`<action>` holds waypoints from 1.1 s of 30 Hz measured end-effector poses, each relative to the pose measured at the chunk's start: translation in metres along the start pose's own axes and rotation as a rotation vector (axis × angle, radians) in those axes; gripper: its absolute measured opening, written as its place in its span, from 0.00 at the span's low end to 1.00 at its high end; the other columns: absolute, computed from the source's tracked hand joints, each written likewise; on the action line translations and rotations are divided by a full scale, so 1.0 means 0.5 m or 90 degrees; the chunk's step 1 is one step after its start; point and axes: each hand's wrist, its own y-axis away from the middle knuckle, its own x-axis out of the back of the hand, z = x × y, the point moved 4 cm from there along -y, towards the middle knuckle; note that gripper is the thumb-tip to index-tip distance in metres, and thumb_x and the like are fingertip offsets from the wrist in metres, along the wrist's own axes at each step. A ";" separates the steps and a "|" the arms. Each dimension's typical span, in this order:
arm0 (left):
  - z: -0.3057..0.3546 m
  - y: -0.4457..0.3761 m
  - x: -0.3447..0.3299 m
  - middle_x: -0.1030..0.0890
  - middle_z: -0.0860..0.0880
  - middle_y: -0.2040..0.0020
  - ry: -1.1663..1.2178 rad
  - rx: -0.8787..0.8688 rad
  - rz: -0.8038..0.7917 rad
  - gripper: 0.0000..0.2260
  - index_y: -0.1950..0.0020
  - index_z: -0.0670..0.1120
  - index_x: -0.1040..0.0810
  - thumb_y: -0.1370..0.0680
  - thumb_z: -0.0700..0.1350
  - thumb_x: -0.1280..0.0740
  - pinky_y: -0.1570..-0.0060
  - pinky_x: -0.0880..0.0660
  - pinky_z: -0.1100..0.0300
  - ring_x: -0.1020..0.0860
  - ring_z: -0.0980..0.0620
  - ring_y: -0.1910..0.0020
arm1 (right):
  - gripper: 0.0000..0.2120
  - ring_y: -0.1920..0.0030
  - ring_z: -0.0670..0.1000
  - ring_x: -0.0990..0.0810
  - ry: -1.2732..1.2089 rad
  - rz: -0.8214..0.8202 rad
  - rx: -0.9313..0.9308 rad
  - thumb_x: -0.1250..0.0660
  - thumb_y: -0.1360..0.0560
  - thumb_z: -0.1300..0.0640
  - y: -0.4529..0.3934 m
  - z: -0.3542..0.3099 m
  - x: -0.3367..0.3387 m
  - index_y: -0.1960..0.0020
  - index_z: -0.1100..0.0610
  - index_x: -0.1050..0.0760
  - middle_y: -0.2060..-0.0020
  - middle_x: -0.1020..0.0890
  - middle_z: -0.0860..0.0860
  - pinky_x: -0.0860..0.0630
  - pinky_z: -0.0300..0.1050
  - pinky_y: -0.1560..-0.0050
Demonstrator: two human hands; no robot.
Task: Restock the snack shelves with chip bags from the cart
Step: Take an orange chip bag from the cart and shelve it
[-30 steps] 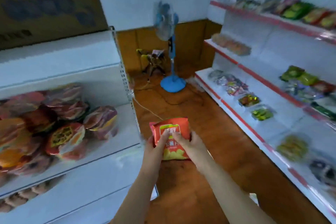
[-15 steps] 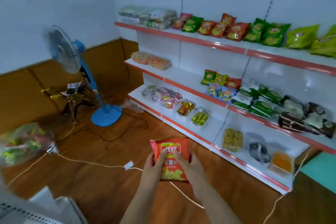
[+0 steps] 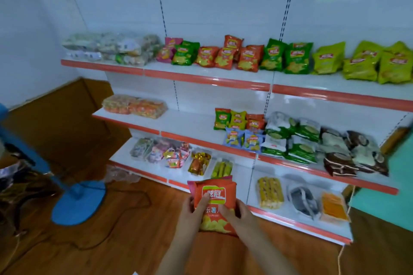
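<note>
Left hand (image 3: 194, 212) and right hand (image 3: 240, 213) grip a small stack of orange chip bags (image 3: 215, 198) from either side, thumbs on the front, held upright in front of the lowest shelf (image 3: 297, 225). Above, the top shelf (image 3: 210, 79) carries rows of orange and green bags. A blue fan base (image 3: 78, 204) stands on the wooden floor at left.

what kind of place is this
Probably a small snack shop or a mock-up of one: retail shelving with red-edged shelves, rows of chip bags on display, and both hands holding an orange chip bag for restocking.
</note>
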 end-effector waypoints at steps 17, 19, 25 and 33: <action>0.226 -0.757 -0.102 0.19 0.54 0.44 -0.149 0.042 -0.085 0.23 0.31 0.51 0.31 0.23 0.53 0.30 0.56 0.20 0.67 0.18 0.57 0.49 | 0.35 0.43 0.51 0.20 -0.064 0.074 -0.054 0.32 0.33 0.34 -0.783 -0.140 0.023 0.29 0.44 0.34 0.39 0.21 0.49 0.20 0.42 0.49; 0.230 -0.841 -0.098 0.21 0.54 0.41 -0.199 0.035 -0.099 0.21 0.30 0.53 0.33 0.21 0.54 0.33 0.55 0.21 0.68 0.20 0.58 0.48 | 0.36 0.41 0.51 0.20 -0.028 0.070 -0.055 0.34 0.32 0.34 -0.860 -0.133 0.018 0.28 0.44 0.35 0.36 0.22 0.49 0.20 0.45 0.43; 0.174 -1.119 -0.095 0.22 0.49 0.35 -0.290 0.005 -0.140 0.19 0.30 0.51 0.32 0.20 0.51 0.34 0.54 0.23 0.69 0.21 0.57 0.48 | 0.20 0.41 0.50 0.22 0.045 0.071 -0.065 0.33 0.23 0.46 -1.101 -0.082 0.000 0.34 0.44 0.34 0.39 0.22 0.47 0.24 0.36 0.47; 0.110 -1.387 -0.153 0.21 0.51 0.40 -0.345 -0.044 -0.172 0.16 0.30 0.50 0.30 0.18 0.48 0.36 0.61 0.26 0.75 0.22 0.55 0.47 | 0.28 0.39 0.56 0.22 0.095 0.211 -0.090 0.28 0.27 0.48 -1.334 -0.024 0.015 0.30 0.51 0.31 0.40 0.20 0.53 0.26 0.51 0.37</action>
